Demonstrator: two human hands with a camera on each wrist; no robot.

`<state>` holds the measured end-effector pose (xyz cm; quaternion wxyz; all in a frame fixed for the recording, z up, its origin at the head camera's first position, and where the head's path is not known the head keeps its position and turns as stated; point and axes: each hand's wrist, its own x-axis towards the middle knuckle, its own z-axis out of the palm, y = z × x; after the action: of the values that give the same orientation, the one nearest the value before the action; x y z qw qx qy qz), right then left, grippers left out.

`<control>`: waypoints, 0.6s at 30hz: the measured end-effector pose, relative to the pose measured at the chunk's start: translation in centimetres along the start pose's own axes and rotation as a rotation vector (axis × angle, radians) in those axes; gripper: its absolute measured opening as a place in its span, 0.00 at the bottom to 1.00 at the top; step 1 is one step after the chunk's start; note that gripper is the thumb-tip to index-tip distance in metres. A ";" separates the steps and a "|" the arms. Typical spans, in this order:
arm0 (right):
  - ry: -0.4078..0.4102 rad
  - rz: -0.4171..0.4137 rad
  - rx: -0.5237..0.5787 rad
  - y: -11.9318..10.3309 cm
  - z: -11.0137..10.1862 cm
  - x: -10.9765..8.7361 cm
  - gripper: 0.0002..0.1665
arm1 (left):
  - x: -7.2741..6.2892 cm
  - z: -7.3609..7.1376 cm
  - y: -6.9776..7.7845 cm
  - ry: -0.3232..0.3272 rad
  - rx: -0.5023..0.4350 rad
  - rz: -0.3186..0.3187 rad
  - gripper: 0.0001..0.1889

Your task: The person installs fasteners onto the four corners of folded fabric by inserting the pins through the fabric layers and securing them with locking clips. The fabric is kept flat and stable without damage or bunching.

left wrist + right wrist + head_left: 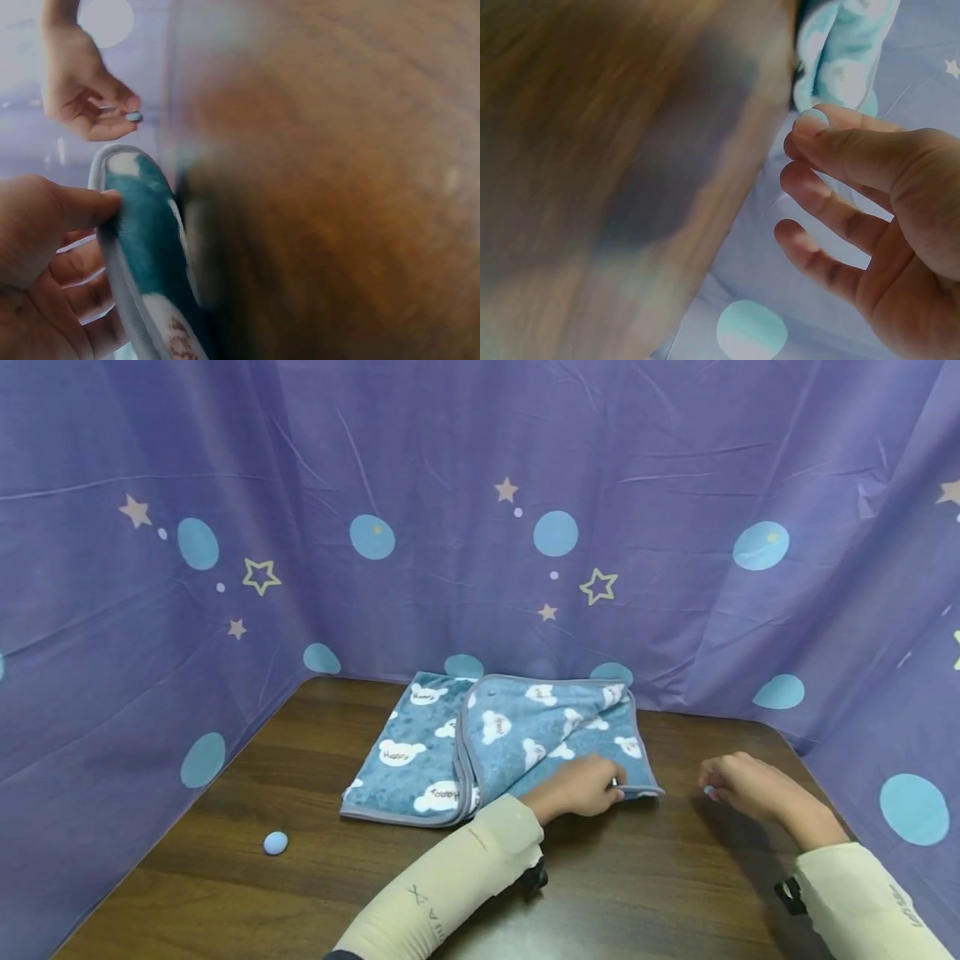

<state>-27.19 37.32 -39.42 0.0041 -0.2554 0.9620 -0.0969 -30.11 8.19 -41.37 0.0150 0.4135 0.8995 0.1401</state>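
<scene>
A teal blanket (405, 752) printed with white bear heads lies folded at the far side of the table, its right part folded over in loose layers. My left hand (581, 787) pinches its grey-trimmed edge near the front right corner, the thumb on top of the trim in the left wrist view. To the right of the blanket, my right hand (744, 787) is raised over the table. Between its thumb and index finger it pinches a small light-blue piece (133, 117), mostly covered by the fingertips; the other fingers are loosely bent in the right wrist view.
A small light-blue ball (275, 842) rests on the left part of the brown wooden table (225, 893). Purple curtains (465, 460) with stars and blue dots stand close around the table's back and sides.
</scene>
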 end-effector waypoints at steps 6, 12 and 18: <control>0.082 -0.013 0.012 -1.0 -0.6 1.2 0.13 | -0.4 -2.0 -1.4 0.132 -0.196 -0.062 0.11; 0.198 -0.043 0.050 -2.1 -1.2 2.1 0.15 | -0.2 -3.3 -2.8 0.236 -0.330 -0.132 0.12; 0.390 -0.175 0.121 -3.2 -1.0 3.7 0.14 | -0.1 -4.1 -4.0 0.330 -0.370 -0.193 0.11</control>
<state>-28.94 32.97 -37.67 -0.1751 -0.3136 0.9111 -0.2020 -33.56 4.65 -38.54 -0.0431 0.2877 0.8841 0.3656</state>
